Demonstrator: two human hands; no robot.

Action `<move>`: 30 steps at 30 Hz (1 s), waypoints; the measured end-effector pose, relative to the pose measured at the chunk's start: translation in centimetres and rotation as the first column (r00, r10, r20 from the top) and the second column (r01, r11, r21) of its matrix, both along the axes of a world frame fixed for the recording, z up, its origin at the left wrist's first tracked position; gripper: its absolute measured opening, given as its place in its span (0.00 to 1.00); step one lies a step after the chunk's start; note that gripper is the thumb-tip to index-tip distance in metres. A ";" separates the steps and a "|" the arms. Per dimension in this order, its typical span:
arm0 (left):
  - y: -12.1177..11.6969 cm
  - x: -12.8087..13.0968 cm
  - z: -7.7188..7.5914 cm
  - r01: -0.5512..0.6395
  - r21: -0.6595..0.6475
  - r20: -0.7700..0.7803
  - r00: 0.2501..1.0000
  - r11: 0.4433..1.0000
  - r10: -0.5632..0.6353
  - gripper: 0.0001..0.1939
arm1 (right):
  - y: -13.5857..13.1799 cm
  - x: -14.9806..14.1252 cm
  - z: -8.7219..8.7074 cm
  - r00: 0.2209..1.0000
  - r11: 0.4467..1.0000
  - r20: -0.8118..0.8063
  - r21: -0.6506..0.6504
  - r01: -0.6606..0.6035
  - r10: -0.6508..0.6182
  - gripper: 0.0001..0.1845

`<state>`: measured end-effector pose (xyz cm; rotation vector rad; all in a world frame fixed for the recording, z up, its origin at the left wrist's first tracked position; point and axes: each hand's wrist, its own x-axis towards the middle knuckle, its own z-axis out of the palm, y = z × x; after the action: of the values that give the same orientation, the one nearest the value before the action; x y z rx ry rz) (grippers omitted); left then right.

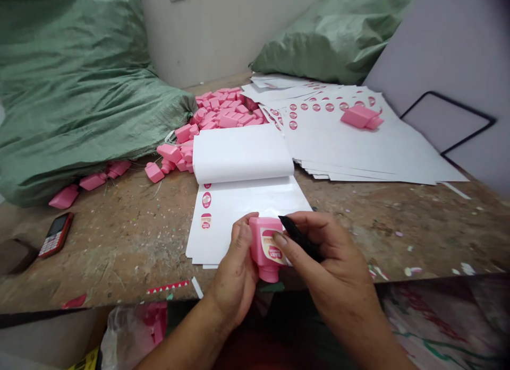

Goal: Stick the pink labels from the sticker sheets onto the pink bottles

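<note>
My left hand [235, 272] is wrapped around a small pink plastic bottle [258, 248], held with its neck pointing down toward me. On the bottle's face sits a cream and red label [272, 246] that reads "BABY". My right hand [332, 258] grips a black pen-like tool [298, 237], its pointed tip near the bottle's base. The right thumb presses on the label's edge. Just beyond both hands lies a sheet of stickers [255, 200] with its far part curled over; a few red stickers show along its left side.
Many pink bottles [223, 110] are heaped by a green sack [79, 94]. Sticker sheets [358, 152] are stacked at right, with one pink bottle [360, 117] on top. A red phone [56, 234] lies at left. Another green sack [326, 38] stands behind. The worn table [131, 242] ends near me.
</note>
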<state>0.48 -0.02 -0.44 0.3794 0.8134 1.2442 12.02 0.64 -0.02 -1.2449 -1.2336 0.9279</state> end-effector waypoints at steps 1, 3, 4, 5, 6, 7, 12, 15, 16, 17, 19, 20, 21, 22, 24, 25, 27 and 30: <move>0.0 0.0 0.0 0.005 0.002 -0.010 1.000 1.000 -0.005 0.16 | 0.0 0.0 0.0 1.000 1.000 -0.001 -0.003 -0.001 0.001 0.06; 0.0 -0.1 -0.1 0.014 -0.003 -0.031 0.999 1.000 -0.014 0.14 | -0.1 0.1 0.0 1.000 1.000 -0.014 -0.012 -0.004 0.004 0.07; 0.0 -0.1 -0.1 0.018 -0.008 -0.041 0.999 1.000 -0.019 0.13 | -0.1 0.1 0.0 1.000 1.000 -0.025 -0.014 -0.005 0.005 0.07; 0.0 -0.2 -0.1 0.022 -0.012 -0.049 0.999 1.000 -0.023 0.13 | -0.1 0.1 0.0 0.999 1.000 -0.036 -0.016 -0.007 0.006 0.07; 0.1 -0.2 -0.1 0.026 -0.013 -0.054 0.998 1.000 -0.026 0.13 | 0.0 0.1 0.0 0.999 1.000 -0.045 -0.017 -0.009 0.008 0.07; 0.1 -0.2 -0.1 0.027 -0.011 -0.059 0.998 1.000 -0.028 0.13 | 0.0 0.1 0.0 0.999 1.000 -0.051 -0.017 -0.012 0.011 0.07; 0.1 -0.2 -0.1 0.027 -0.004 -0.060 0.998 1.000 -0.027 0.13 | 0.2 0.0 0.0 0.998 1.000 -0.057 -0.014 -0.012 0.011 0.07; 0.1 -0.1 -0.2 0.015 0.012 -0.064 0.998 1.000 -0.014 0.14 | 0.2 0.0 0.0 0.998 1.000 -0.057 -0.007 -0.016 0.015 0.07; 0.1 -0.1 -0.3 0.014 0.018 -0.066 0.998 1.000 -0.013 0.14 | 0.2 0.0 0.0 0.998 1.000 -0.055 -0.003 -0.017 0.017 0.07; 0.1 0.0 -0.3 0.014 0.021 -0.068 0.998 1.000 -0.012 0.14 | 0.1 0.0 0.0 0.998 1.000 -0.052 -0.001 -0.018 0.018 0.07; 0.1 0.0 -0.4 0.013 0.024 -0.075 0.997 1.000 -0.011 0.14 | 0.1 0.0 0.1 0.999 1.000 -0.047 -0.002 -0.017 0.017 0.06; 0.1 0.0 -0.4 0.013 0.023 -0.080 0.997 1.000 -0.011 0.14 | 0.1 0.0 0.1 0.999 1.000 -0.045 -0.001 -0.017 0.017 0.06; 0.1 0.0 -0.4 0.012 0.021 -0.085 0.996 1.000 -0.010 0.14 | 0.1 0.0 0.1 0.999 1.000 -0.042 0.000 -0.017 0.017 0.06; 0.0 0.0 -0.3 0.011 0.022 -0.090 0.996 1.000 -0.009 0.15 | 0.0 0.0 0.1 0.999 1.000 -0.039 0.002 -0.018 0.018 0.06; -0.1 -0.1 -0.2 0.016 0.029 -0.098 0.995 0.999 -0.013 0.15 | 0.0 0.0 0.1 0.999 1.000 -0.030 0.007 -0.020 0.020 0.06; -0.2 -0.1 0.0 0.027 0.028 -0.101 0.995 0.999 -0.024 0.16 | -0.1 0.0 0.1 1.000 1.000 -0.021 0.009 -0.020 0.020 0.06; -0.3 -0.1 0.2 0.065 0.012 -0.104 0.993 0.998 -0.063 0.18 | -0.1 0.0 0.1 1.000 1.000 0.008 0.017 -0.013 0.013 0.06; -0.5 -0.2 0.5 0.109 -0.019 -0.120 0.987 0.994 -0.111 0.24 | -0.1 0.0 -0.2 0.995 0.999 0.104 0.053 -0.009 0.004 0.06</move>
<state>0.27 -0.51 0.02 0.4870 0.8917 1.1207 12.03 0.53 -0.17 -1.2605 -1.3362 0.8385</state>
